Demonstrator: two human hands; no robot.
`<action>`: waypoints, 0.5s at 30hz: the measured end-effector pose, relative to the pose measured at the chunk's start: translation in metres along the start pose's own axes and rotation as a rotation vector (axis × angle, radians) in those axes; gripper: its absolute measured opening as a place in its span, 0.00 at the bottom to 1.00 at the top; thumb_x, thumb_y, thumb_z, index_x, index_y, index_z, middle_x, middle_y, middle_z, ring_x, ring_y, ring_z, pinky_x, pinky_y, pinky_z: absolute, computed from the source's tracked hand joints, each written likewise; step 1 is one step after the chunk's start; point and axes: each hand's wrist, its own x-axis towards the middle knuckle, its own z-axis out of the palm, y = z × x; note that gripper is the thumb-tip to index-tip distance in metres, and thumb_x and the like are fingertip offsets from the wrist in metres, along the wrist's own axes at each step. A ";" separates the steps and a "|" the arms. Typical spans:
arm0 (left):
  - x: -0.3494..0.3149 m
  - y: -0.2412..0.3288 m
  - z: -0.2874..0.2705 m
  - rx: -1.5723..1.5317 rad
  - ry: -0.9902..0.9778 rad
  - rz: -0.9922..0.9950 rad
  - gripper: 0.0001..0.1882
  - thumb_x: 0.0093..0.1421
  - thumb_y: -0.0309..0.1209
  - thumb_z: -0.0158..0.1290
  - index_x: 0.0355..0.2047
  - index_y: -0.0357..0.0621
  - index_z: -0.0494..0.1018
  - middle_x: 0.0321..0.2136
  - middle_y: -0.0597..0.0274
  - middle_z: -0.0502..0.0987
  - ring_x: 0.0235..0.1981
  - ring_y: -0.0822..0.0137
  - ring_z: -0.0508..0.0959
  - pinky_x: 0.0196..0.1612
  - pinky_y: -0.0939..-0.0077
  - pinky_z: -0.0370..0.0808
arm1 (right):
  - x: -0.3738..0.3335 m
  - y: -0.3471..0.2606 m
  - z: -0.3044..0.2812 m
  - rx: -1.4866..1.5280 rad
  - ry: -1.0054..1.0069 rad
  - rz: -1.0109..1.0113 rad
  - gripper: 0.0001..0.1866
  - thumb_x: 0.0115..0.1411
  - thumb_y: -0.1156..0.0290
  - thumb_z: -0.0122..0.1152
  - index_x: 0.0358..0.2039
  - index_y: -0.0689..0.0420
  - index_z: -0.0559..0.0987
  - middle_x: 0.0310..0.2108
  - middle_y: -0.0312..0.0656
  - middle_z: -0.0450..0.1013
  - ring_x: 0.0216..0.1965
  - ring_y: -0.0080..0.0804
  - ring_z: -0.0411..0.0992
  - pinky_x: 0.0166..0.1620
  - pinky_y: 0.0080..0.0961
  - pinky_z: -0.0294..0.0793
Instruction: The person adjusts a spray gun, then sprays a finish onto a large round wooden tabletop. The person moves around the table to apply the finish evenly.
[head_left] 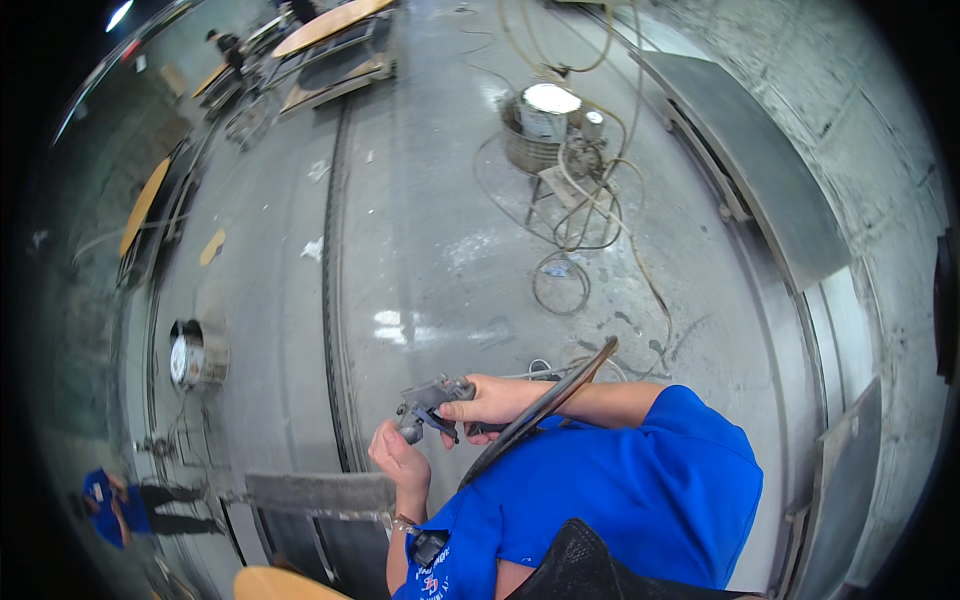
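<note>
Above the grey concrete floor (440, 250), right hand (490, 400) clamps the grey metal spray gun (432, 400), barrel pointing left; left hand (400, 462) cups its nozzle, closer.

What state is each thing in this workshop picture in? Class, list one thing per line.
spray gun: held off the floor, in both hands
right hand: closed around the gun's grip
left hand: fingers at the gun's nozzle end
dark hose: slung across the right forearm
paint bucket: upright, top open
loose hoses: coiled on the floor
</note>
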 end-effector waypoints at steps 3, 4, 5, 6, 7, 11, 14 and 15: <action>0.038 -0.003 0.060 -0.368 -0.229 -0.490 0.30 0.71 0.49 0.33 0.17 0.43 0.63 0.12 0.62 0.61 0.13 0.66 0.61 0.19 0.67 0.54 | -0.018 -0.021 -0.045 -0.242 0.246 -0.184 0.20 0.66 0.56 0.61 0.53 0.53 0.77 0.34 0.36 0.80 0.29 0.26 0.75 0.34 0.25 0.76; 0.046 -0.004 0.076 -0.592 -0.283 -0.733 0.30 0.72 0.51 0.32 0.18 0.45 0.64 0.12 0.64 0.61 0.12 0.68 0.60 0.18 0.69 0.55 | -0.024 -0.028 -0.056 -0.354 0.266 -0.248 0.22 0.65 0.57 0.62 0.56 0.53 0.75 0.37 0.39 0.80 0.34 0.30 0.77 0.38 0.28 0.76; 0.062 -0.004 0.089 -0.688 -0.508 -0.891 0.31 0.72 0.53 0.32 0.19 0.45 0.66 0.13 0.66 0.63 0.12 0.70 0.61 0.18 0.72 0.56 | -0.031 -0.036 -0.077 -0.468 0.286 -0.269 0.24 0.64 0.59 0.63 0.58 0.52 0.74 0.40 0.42 0.80 0.38 0.33 0.78 0.43 0.30 0.76; 0.083 -0.006 0.097 -0.815 -0.738 -1.031 0.32 0.72 0.55 0.31 0.21 0.45 0.68 0.13 0.68 0.64 0.12 0.71 0.61 0.17 0.75 0.57 | -0.035 -0.043 -0.094 -0.582 0.312 -0.324 0.26 0.64 0.60 0.63 0.61 0.52 0.73 0.43 0.44 0.81 0.42 0.37 0.79 0.47 0.33 0.76; 0.099 -0.007 0.106 -0.859 -0.941 -1.181 0.34 0.72 0.57 0.30 0.22 0.45 0.70 0.14 0.69 0.65 0.12 0.73 0.62 0.17 0.78 0.57 | -0.038 -0.047 -0.106 -0.640 0.306 -0.238 0.29 0.63 0.60 0.64 0.63 0.51 0.70 0.51 0.49 0.78 0.51 0.44 0.77 0.52 0.35 0.75; 0.133 -0.003 0.132 -0.799 -0.932 -0.906 0.31 0.72 0.56 0.36 0.43 0.37 0.73 0.24 0.60 0.75 0.20 0.71 0.74 0.24 0.77 0.72 | -0.035 -0.054 -0.140 -0.522 0.369 -0.280 0.28 0.63 0.62 0.63 0.63 0.52 0.71 0.50 0.47 0.78 0.49 0.36 0.77 0.53 0.32 0.73; 0.152 -0.009 0.141 -0.969 -0.805 -0.773 0.23 0.72 0.47 0.44 0.53 0.41 0.68 0.28 0.63 0.75 0.25 0.73 0.74 0.29 0.78 0.73 | -0.024 -0.061 -0.153 -0.522 0.483 -0.292 0.27 0.63 0.68 0.62 0.63 0.53 0.71 0.51 0.43 0.78 0.47 0.26 0.74 0.53 0.28 0.71; 0.163 -0.015 0.145 -0.904 -0.858 -0.787 0.20 0.71 0.43 0.47 0.54 0.42 0.67 0.28 0.63 0.75 0.26 0.73 0.74 0.31 0.79 0.73 | -0.021 -0.064 -0.154 -0.443 0.543 -0.232 0.27 0.63 0.69 0.61 0.63 0.57 0.71 0.50 0.42 0.78 0.48 0.25 0.74 0.52 0.27 0.72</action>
